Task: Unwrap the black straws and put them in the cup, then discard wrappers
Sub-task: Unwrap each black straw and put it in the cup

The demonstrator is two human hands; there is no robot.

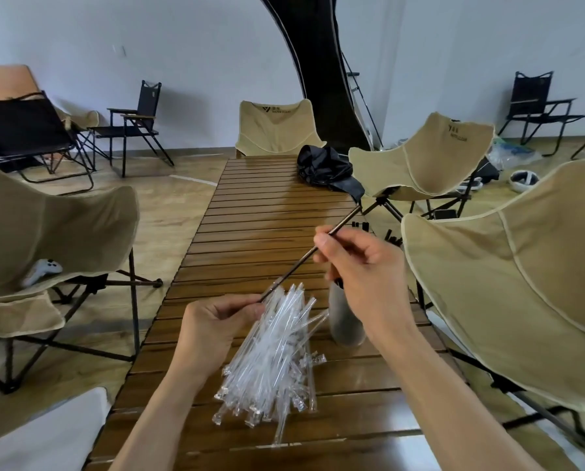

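The right hand (pixel 355 260) pinches a black straw (pixel 309 253) between thumb and forefinger, a little above the straw's middle, with the other fingers curled loosely beneath. The left hand (pixel 213 331) pinches the straw's lower end between its fingertips, fingers bent inward toward the palm. The straw runs on a slant between the two hands, its upper tip pointing away past the right hand toward the far end of the slatted wooden table (pixel 257 212). Whether a clear wrapper still covers part of the straw cannot be told.

Directly beneath the straw, on the table, lies a heap of clear plastic wrappers (pixel 270 362), fanned out and crossing one another; the left hand hovers at the heap's upper left edge. Just right of the heap stands a translucent cup (pixel 347 321), partly hidden by the right forearm, with a dark shape inside it that is too blurred to name.

Beyond the heap, at the table's far end, lies a crumpled black bag (pixel 325 168). Tan folding camp chairs (pixel 508 266) stand on both sides of the table, and a white controller (pixel 43 270) rests on the seat of the one to the left.
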